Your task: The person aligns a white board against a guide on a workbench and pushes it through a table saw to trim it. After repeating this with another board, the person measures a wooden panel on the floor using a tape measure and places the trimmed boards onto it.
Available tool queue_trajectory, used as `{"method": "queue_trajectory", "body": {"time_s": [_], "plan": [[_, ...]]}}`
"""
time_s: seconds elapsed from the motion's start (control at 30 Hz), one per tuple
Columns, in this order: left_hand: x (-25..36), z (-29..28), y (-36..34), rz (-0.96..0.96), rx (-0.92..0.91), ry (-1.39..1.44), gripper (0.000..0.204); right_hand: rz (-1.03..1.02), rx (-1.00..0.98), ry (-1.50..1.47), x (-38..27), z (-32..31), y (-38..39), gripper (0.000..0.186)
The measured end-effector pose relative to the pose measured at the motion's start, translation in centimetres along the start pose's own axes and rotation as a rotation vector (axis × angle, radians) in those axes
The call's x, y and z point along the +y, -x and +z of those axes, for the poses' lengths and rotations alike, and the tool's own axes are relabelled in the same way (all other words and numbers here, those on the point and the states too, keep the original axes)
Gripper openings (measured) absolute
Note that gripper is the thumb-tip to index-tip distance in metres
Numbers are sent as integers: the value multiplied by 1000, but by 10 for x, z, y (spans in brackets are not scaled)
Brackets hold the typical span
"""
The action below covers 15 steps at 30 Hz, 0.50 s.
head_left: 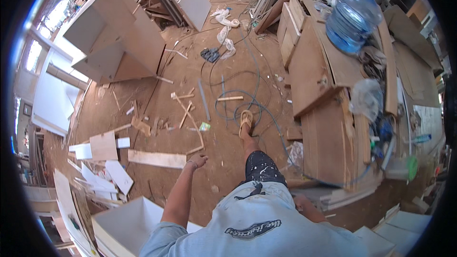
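My left hand hangs in front of me over the dirt floor, its fingers loosely bent and nothing visible in them. Beside it lies a pale wooden board, and a thin wood strip ends close to the fingers. My right hand is low at my right side, partly covered by my shirt, so its fingers cannot be made out. One sandalled foot is forward on the floor, on or beside a coiled hose.
On the right, a wooden cabinet carries a large blue water bottle. An unfinished cabinet carcass stands at the far left. White panel offcuts and a white open box are at the near left. Dark cloth lies ahead.
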<state>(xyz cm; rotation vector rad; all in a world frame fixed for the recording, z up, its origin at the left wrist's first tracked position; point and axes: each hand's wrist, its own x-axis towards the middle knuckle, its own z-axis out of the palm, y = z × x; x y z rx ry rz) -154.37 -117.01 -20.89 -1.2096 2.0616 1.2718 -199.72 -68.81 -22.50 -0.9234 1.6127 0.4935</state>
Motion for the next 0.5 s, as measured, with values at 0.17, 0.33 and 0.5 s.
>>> {"method": "queue_trajectory", "body": {"time_s": [0.17,0.33,0.5], "plan": [[92,-188,-129,-198,247,715,52,-23,196,-78,-78,-223,-104,55],[144,-358,-215,-228,131,471,57,-267,618,-436,-212,-626,-178,38],[134,-504,-303,-406,235,934,43,-590,882,-630,-408,-1060,-142,45]]}}
